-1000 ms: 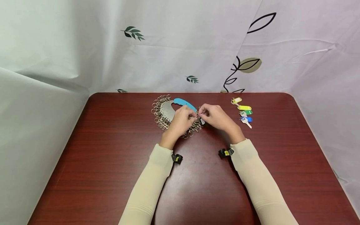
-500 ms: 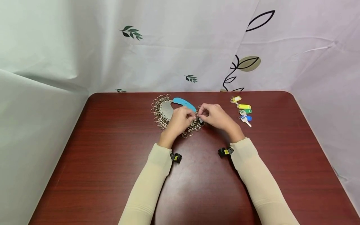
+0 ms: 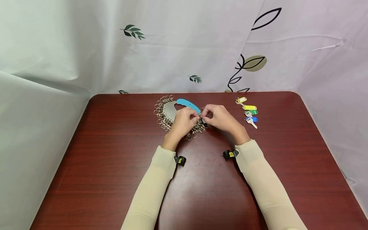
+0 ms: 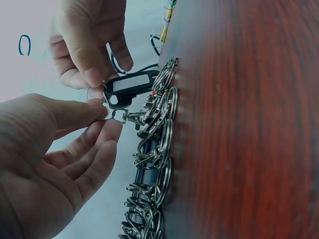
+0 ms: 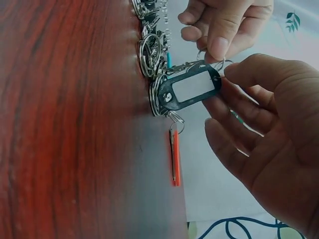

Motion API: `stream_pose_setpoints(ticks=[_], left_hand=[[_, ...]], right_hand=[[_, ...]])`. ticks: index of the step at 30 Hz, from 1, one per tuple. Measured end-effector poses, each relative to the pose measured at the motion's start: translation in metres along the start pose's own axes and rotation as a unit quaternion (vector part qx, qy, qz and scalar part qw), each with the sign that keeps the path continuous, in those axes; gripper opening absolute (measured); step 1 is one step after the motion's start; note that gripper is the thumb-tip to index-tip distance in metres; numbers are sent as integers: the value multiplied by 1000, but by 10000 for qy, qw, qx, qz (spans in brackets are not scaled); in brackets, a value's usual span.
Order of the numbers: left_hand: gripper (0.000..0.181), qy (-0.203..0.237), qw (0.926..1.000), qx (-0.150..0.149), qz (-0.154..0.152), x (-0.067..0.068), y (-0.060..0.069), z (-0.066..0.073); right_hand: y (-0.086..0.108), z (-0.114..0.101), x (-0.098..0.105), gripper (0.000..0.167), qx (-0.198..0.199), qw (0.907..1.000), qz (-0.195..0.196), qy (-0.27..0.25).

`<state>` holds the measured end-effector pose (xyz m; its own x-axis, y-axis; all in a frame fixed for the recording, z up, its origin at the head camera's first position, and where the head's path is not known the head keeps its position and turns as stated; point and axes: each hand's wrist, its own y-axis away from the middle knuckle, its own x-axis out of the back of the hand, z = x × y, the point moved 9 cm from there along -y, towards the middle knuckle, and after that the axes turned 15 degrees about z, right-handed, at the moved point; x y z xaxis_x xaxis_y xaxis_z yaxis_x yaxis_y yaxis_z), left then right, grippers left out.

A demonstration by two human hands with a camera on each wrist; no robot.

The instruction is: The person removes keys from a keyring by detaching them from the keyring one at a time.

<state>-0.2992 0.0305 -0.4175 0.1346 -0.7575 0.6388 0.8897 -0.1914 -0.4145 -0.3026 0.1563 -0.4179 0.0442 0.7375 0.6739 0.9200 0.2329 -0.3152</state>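
Observation:
A key-ring holder has a grey metal plate [image 3: 170, 111], a blue handle [image 3: 187, 103] and many clasps with metal rings [image 4: 164, 144] along its edge. At its right end my left hand [image 3: 182, 124] pinches a ring joined to a clasp, between thumb and index finger. Meeting it, my right hand [image 3: 220, 118] pinches the thin split ring [image 5: 222, 64] of a black key tag. That black key tag [image 5: 192, 91] has a white label and hangs beside the clasps. Whether the two rings are linked is hidden by the fingertips.
To the right on the brown table [image 3: 115, 179] lie two yellow key tags, one farther back [image 3: 242, 100] and one nearer [image 3: 249, 108], then a green tag [image 3: 253, 112] and a blue tag [image 3: 254, 119] with a key [image 3: 252, 123]. An orange tag [image 5: 176, 158] sits near the holder.
Both hands stay together at the holder's right end with little movement. The tag under the fingers has turned slightly. The head view has tilted a little.

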Motion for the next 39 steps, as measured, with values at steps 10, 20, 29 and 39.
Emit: stream_pose_setpoints(ticks=[10, 20, 29, 39], left_hand=[[6, 140, 9996, -66, 252, 2, 0, 0], [6, 140, 9998, 65, 124, 0, 0, -2], [8, 207, 9987, 260, -388, -8, 0, -6], [5, 637, 9966, 396, -330, -7, 1, -10]], right_hand=[[-2, -6, 2, 5, 509, 9981, 290, 184], [-1, -3, 5, 10, 363, 9974, 554, 268], [-2, -1, 2, 10, 235, 9985, 468, 166], [-2, 2, -5, 7, 11, 9996, 177, 234]])
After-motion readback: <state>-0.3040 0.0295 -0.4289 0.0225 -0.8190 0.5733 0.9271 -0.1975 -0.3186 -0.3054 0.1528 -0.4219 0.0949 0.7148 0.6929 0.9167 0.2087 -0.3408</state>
